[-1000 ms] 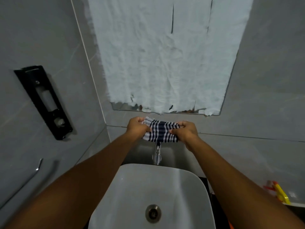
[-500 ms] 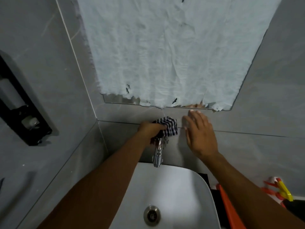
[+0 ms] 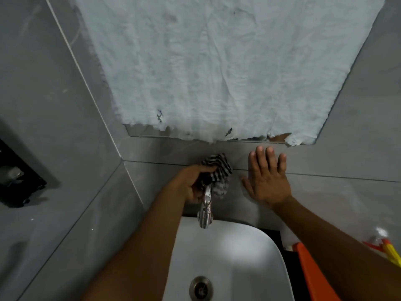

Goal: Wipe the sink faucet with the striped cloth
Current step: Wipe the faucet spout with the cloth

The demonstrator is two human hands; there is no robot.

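The left hand (image 3: 191,183) is closed around the bunched dark-and-white striped cloth (image 3: 219,174), pressing it onto the top of the chrome metal faucet (image 3: 206,210). The cloth bulges out beyond the fingers toward the grey tiled wall (image 3: 325,161). The right hand (image 3: 265,178) lies flat and empty, fingers spread, against that wall beside the cloth. The faucet spout projects over the white ceramic sink (image 3: 249,257).

A white sink (image 3: 249,253) sits under the chrome faucet (image 3: 205,210), a drain (image 3: 201,288) in its bowl.
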